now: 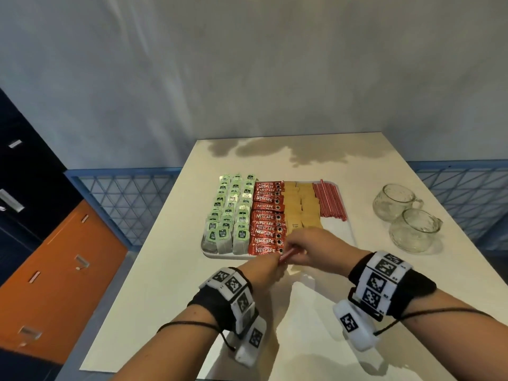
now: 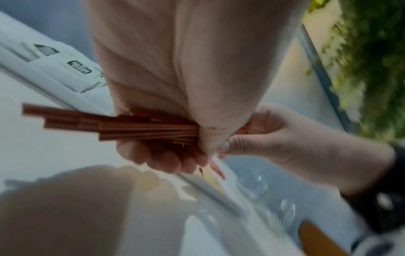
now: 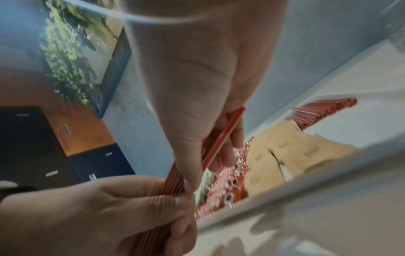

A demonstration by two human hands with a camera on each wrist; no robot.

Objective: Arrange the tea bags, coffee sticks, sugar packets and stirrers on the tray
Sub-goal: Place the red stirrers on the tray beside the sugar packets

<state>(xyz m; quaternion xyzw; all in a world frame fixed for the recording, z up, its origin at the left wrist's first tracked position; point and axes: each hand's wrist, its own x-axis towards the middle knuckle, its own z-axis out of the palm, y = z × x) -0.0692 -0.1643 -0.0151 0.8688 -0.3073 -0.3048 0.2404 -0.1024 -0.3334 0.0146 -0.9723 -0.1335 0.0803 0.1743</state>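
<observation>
A white tray (image 1: 340,230) holds rows of green tea bags (image 1: 231,213), red coffee sticks (image 1: 268,218), brown sugar packets (image 1: 302,210) and a pile of red stirrers (image 1: 330,200) at its back right. Over the tray's near edge both hands hold one bundle of red stirrers (image 1: 287,254). My left hand (image 1: 272,264) grips the bundle (image 2: 142,128) with its fingers curled round it. My right hand (image 1: 299,253) pinches the other end (image 3: 221,138), fingers curled. The tray's near right part is bare.
Two glass cups (image 1: 395,204) (image 1: 412,229) stand on the white table (image 1: 275,312) to the right of the tray. Orange and dark cabinets (image 1: 63,270) stand on the left, past the table's edge. A grey wall lies behind.
</observation>
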